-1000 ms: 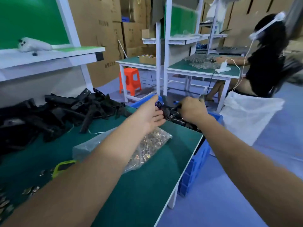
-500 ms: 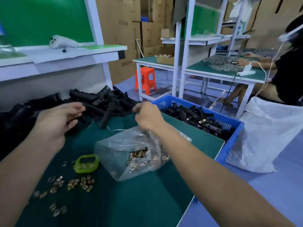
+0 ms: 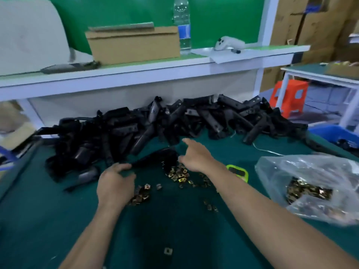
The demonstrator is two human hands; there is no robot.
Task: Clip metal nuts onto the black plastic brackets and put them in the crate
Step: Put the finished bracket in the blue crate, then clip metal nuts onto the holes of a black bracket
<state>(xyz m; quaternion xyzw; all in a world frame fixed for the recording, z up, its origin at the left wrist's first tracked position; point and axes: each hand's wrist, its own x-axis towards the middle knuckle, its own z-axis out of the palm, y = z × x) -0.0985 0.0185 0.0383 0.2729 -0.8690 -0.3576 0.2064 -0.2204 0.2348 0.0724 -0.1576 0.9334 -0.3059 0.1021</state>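
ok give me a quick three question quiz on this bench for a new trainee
1. True or false: the bag of nuts lies to the right of the right hand.
2. What stands on the shelf right beside the cardboard box?
A) a water bottle
B) an orange stool
C) a blue crate
3. Fill in: the left hand holds the near end of a black ____.

Key: 1 true; 2 A; 3 bracket
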